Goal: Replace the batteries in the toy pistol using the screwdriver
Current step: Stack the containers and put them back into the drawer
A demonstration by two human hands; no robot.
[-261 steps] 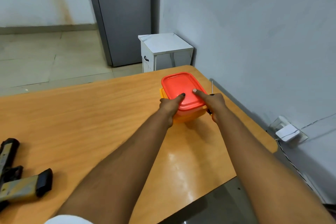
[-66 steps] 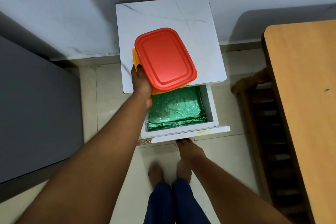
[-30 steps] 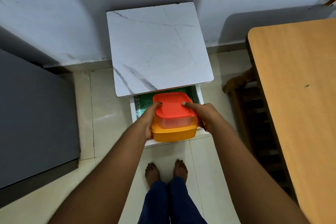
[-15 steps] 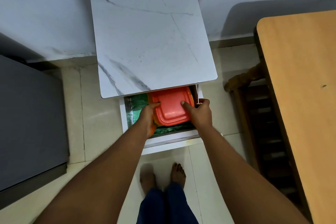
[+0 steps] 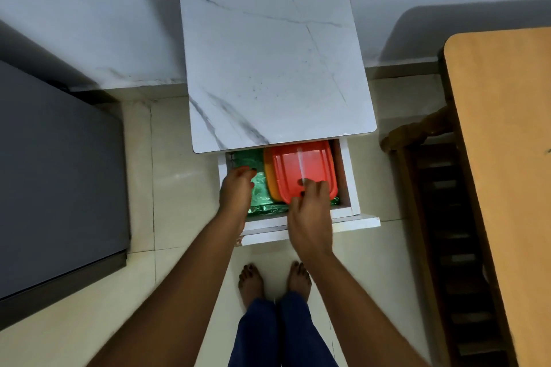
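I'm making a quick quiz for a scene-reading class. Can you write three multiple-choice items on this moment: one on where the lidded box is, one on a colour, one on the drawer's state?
1. Where is the food container?
A. On the cabinet's marble top
B. Inside the drawer
C. On the wooden table

2. What colour is the drawer's lining?
A. Green
B. Blue
C. White

3. What state is the drawer in?
A. Pushed fully shut
B. Taken out and lying on the floor
C. Pulled open

Answers:
1. B, the container with its red lid sits in the drawer's right part, below the edge of the marble top.
2. A, shiny green lining shows to the left of the container, beside the left hand.
3. C, the drawer juts out from under the top, its inside in view, with the right hand above its front.
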